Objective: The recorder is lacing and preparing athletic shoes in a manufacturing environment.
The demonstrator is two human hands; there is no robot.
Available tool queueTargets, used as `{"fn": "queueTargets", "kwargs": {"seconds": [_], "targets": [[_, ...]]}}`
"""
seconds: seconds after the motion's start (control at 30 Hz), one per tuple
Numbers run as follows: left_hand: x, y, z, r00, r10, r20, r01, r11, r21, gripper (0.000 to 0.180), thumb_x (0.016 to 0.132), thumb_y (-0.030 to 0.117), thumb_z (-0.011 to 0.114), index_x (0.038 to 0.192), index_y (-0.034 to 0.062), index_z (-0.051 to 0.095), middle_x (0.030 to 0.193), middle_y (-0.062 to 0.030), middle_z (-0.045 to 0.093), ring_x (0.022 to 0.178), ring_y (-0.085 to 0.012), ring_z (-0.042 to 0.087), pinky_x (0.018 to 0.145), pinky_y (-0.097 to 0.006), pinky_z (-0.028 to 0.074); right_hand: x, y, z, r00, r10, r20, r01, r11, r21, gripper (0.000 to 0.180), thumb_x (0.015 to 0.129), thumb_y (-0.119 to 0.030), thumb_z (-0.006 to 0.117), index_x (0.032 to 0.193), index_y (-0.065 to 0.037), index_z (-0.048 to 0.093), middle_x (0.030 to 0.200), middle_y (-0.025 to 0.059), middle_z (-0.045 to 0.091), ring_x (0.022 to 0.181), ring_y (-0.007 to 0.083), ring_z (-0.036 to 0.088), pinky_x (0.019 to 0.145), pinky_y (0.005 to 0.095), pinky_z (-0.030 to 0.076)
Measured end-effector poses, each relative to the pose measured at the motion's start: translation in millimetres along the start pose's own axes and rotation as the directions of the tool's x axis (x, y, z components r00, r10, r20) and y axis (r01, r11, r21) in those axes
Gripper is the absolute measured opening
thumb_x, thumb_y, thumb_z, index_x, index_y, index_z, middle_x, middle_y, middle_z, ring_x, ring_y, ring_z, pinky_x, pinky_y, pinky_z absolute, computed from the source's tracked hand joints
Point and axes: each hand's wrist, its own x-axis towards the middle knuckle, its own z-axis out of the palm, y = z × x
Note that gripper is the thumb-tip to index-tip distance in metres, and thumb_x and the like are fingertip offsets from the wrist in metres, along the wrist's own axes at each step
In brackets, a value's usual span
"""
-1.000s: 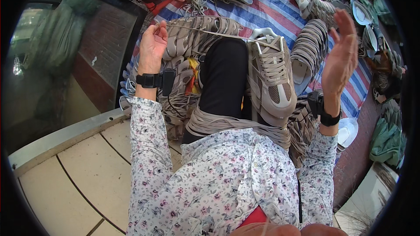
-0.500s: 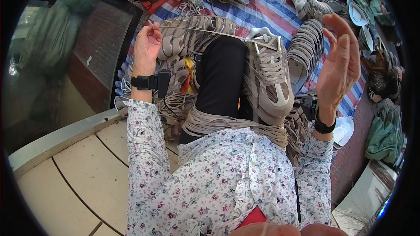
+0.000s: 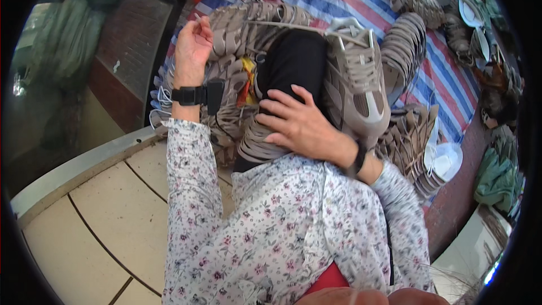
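A beige and brown sneaker (image 3: 361,68) rests against my right leg, toe toward me, with its laces criss-crossed up the front. From its collar a light shoelace (image 3: 282,24) stretches left over my knee toward my left hand (image 3: 193,42). That hand is raised with its fingers curled together, and the lace appears pinched at the fingertips, though its far end is hard to see. My right hand (image 3: 299,127) lies on my black-trousered thigh, fingers spread. Under and beside it a bundle of loose beige laces (image 3: 259,144) crosses my lap.
Rows of nested beige shoe uppers (image 3: 403,51) lie on a striped plastic sheet (image 3: 435,85). More uppers (image 3: 231,31) sit beyond my knee. A dark glass panel (image 3: 90,68) stands at left, and green cloth (image 3: 497,169) lies at right.
My right hand has come down from the raised position at right onto my lap, beside the loose laces. My left hand stays raised at nearly the same place. The view has shifted slightly.
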Motion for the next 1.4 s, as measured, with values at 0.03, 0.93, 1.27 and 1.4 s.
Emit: {"fn": "queueTargets", "kwargs": {"seconds": [0.03,0.93,1.27,1.4], "targets": [[3.7,1.6,0.1,0.999,-0.032,0.022,0.033,0.999,-0.027,0.02,0.092,0.001,0.054,0.108,-0.0115,0.056,0.09,-0.0106,0.066,0.077,-0.0162,0.066,0.066,-0.025,0.054,-2.7,9.6,-11.8,1.0,-0.01,-0.024,0.012,0.996,0.091,0.046,0.09,-0.037,0.066,0.13,-0.015,0.059,0.139,0.0074,0.051,0.138,0.0258,0.04,0.113,0.0549,0.019],[-35.6,23.4,60.1,0.955,0.172,0.243,-0.207,0.971,0.124,0.024,0.095,0.007,0.064,0.114,-0.0074,0.06,0.099,-0.0121,0.066,0.078,-0.0092,0.066,0.07,-0.018,0.056,-19.5,140.3,-121.0,0.95,0.186,-0.252,-0.282,0.857,-0.431,0.021,0.081,0.002,0.06,0.1,-0.007,0.066,0.085,0.0115,0.064,0.078,0.0306,0.066,0.063,0.04,0.052],[-44.3,22.4,44.4,0.959,0.146,0.241,-0.181,0.975,0.129,0.019,0.093,0.007,0.066,0.107,-0.0051,0.064,0.094,-0.0077,0.069,0.079,-0.0085,0.066,0.067,-0.016,0.055,-23.1,138.2,-134.9,0.852,0.451,-0.266,-0.431,0.893,0.134,0.007,0.091,0.0,0.055,0.097,-0.002,0.058,0.08,0.0059,0.066,0.067,0.0198,0.063,0.058,0.0332,0.05],[-68.0,24.8,56.5,0.971,0.126,0.202,-0.166,0.967,0.195,0.018,0.094,0.009,0.066,0.105,-0.0047,0.065,0.092,-0.0051,0.066,0.073,-0.005,0.06,0.064,-0.017,0.05,-22.4,131.6,-133.9,0.844,0.484,-0.23,-0.279,0.763,0.583,0.012,0.096,-0.008,0.055,0.101,0.001,0.062,0.086,0.0068,0.068,0.086,0.0124,0.063,0.078,0.0303,0.05]]}}
